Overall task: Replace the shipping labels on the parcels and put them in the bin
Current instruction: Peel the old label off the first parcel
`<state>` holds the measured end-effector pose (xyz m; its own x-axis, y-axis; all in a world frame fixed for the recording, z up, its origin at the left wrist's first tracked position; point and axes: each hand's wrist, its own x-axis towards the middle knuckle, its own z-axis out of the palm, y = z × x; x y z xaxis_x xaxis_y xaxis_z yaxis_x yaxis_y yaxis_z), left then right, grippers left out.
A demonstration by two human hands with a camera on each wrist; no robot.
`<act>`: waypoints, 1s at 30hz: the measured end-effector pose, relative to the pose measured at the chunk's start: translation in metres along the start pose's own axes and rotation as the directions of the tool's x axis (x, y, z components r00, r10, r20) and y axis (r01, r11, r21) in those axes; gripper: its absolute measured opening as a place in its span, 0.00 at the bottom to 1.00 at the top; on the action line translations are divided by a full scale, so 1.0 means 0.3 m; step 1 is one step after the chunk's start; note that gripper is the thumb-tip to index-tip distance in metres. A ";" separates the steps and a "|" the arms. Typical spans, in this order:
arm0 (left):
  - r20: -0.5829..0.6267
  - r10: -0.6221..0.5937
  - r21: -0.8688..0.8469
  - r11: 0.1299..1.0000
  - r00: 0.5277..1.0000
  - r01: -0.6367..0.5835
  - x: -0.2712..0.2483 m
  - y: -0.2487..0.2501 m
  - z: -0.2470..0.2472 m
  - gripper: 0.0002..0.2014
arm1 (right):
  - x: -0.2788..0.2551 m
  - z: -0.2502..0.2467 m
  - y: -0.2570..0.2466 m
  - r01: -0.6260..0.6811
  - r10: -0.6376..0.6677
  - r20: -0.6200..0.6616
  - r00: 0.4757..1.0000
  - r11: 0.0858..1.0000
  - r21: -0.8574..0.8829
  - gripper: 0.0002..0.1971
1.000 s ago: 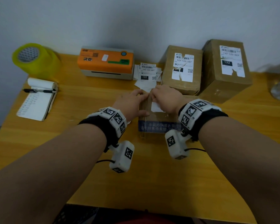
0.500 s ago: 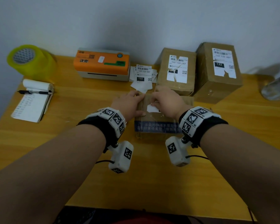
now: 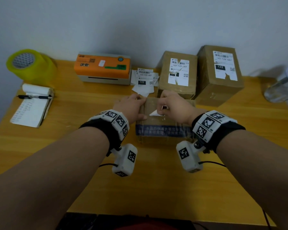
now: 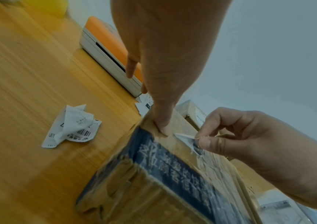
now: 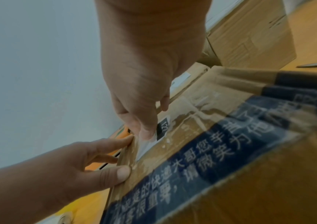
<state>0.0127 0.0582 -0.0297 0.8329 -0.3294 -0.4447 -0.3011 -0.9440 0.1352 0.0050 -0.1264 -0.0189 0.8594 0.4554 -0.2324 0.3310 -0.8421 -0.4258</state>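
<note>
A brown cardboard parcel with a blue printed tape band lies on the wooden table in front of me. My left hand grips its left edge, thumb on top, fingers down the side. My right hand pinches a torn strip of the old white label, lifted partly off the parcel's top. Two more parcels with torn labels stand behind. Fresh labels lie in a loose stack beside the orange label printer.
A crumpled torn label piece lies on the table left of the parcel. At the back left is a yellow tape roll, with a notepad and pen nearer. A clear bottle lies at the right edge.
The right hand has peeled the label strip further up from the parcel's top. The left hand stays on the parcel's left edge.
</note>
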 end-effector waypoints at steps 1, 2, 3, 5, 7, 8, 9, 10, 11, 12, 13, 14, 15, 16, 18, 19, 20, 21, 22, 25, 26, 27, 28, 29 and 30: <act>0.002 -0.002 -0.001 1.000 1.000 0.002 0.000 0.000 -0.001 0.38 | -0.003 -0.001 0.002 -0.006 0.006 0.002 1.000 1.000 0.013 0.08; 0.003 -0.004 0.000 1.000 1.000 0.004 -0.001 0.000 -0.002 0.38 | -0.006 -0.003 0.004 -0.012 0.012 0.002 1.000 1.000 0.024 0.08; 0.003 -0.004 0.002 1.000 1.000 0.003 -0.002 0.000 -0.002 0.38 | -0.010 -0.004 0.008 -0.018 0.018 -0.001 1.000 0.999 0.036 0.08; 0.002 -0.002 0.004 1.000 1.000 0.002 -0.004 0.001 -0.002 0.38 | -0.021 -0.010 0.014 -0.029 0.030 -0.007 1.000 0.998 0.062 0.07; 0.001 -0.004 0.002 1.000 1.000 0.004 -0.004 0.001 -0.002 0.38 | -0.036 -0.017 0.021 -0.038 0.039 -0.012 0.999 0.996 0.078 0.06; 0.001 -0.006 0.001 1.000 1.000 0.006 -0.003 0.000 -0.001 0.38 | -0.044 -0.023 0.024 -0.050 0.051 -0.013 0.999 0.995 0.089 0.06; 0.001 -0.008 0.000 1.000 1.000 0.008 -0.003 0.001 -0.002 0.38 | -0.054 -0.029 0.028 -0.065 0.067 -0.011 0.998 0.992 0.105 0.05; 0.002 -0.009 0.000 1.000 1.000 0.009 -0.003 0.001 -0.002 0.38 | -0.063 -0.035 0.034 -0.081 0.083 -0.005 0.997 0.988 0.128 0.05; 0.003 -0.009 0.003 1.000 1.000 0.009 -0.004 0.002 -0.003 0.38 | -0.072 -0.041 0.040 -0.095 0.096 -0.001 0.995 0.984 0.152 0.05; 0.005 -0.012 0.006 1.000 1.000 0.012 -0.004 0.003 -0.003 0.38 | -0.081 -0.045 0.045 -0.106 0.107 0.002 0.994 0.979 0.174 0.05; 0.006 -0.015 0.008 1.000 1.000 0.015 -0.005 0.004 -0.004 0.38 | -0.089 -0.046 0.050 -0.117 0.118 0.004 0.993 0.975 0.191 0.05; 0.006 -0.019 0.012 1.000 1.000 0.019 -0.006 0.006 -0.005 0.37 | -0.097 -0.047 0.054 -0.128 0.130 0.006 0.992 0.970 0.208 0.05; 0.007 -0.021 0.020 1.000 1.000 0.021 -0.007 0.008 -0.007 0.37 | -0.105 -0.047 0.059 -0.141 0.143 0.006 0.990 0.964 0.225 0.05; 0.008 -0.021 0.030 0.999 1.000 0.021 -0.007 0.010 -0.008 0.37 | -0.113 -0.046 0.062 -0.149 0.153 0.004 0.988 0.958 0.244 0.07; 0.014 -0.027 0.041 0.999 1.000 0.026 -0.008 0.014 -0.013 0.37 | -0.128 -0.043 0.070 -0.150 0.159 -0.011 0.987 0.948 0.279 0.12; 0.018 -0.030 0.041 0.999 0.999 0.030 -0.008 0.015 -0.015 0.37 | -0.135 -0.040 0.073 -0.149 0.162 -0.021 0.987 0.944 0.293 0.13; 0.022 -0.032 0.041 0.999 0.999 0.031 -0.008 0.017 -0.016 0.37 | -0.142 -0.039 0.074 -0.152 0.168 -0.029 0.985 0.941 0.304 0.13; 0.024 -0.033 0.042 0.999 0.999 0.032 -0.009 0.019 -0.017 0.37 | -0.150 -0.036 0.076 -0.153 0.173 -0.038 0.984 0.938 0.312 0.12; 0.024 -0.033 0.043 0.999 0.999 0.032 -0.010 0.021 -0.018 0.37 | -0.156 -0.034 0.078 -0.152 0.177 -0.050 0.983 0.936 0.317 0.10; 0.016 -0.037 0.051 0.998 0.999 0.036 -0.013 0.028 -0.019 0.37 | -0.172 -0.032 0.078 -0.146 0.177 -0.073 0.981 0.936 0.319 0.07; 0.014 -0.040 0.054 0.998 0.999 0.039 -0.012 0.028 -0.018 0.37 | -0.174 -0.032 0.075 -0.140 0.169 -0.069 0.983 0.940 0.311 0.09; 0.013 -0.040 0.054 0.998 0.999 0.039 -0.010 0.028 -0.017 0.37 | -0.179 -0.031 0.072 -0.129 0.156 -0.065 0.986 0.943 0.306 0.12; 0.013 -0.039 0.053 0.998 0.999 0.038 -0.008 0.027 -0.016 0.37 | -0.183 -0.030 0.067 -0.117 0.143 -0.064 0.988 0.944 0.310 0.12; 0.014 -0.035 0.053 0.998 0.999 0.035 -0.004 0.024 -0.013 0.37 | -0.189 -0.030 0.061 -0.100 0.130 -0.073 0.989 0.939 0.328 0.11; 0.012 -0.029 0.054 0.998 1.000 0.028 0.001 0.020 -0.010 0.37 | -0.196 -0.032 0.053 -0.083 0.125 -0.094 0.988 0.929 0.360 0.10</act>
<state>0.0126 0.0523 -0.0265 0.8354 -0.3017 -0.4593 -0.3020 -0.9503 0.0749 -0.0364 -0.1694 -0.0036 0.9270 0.3171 -0.2003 0.0955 -0.7161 -0.6915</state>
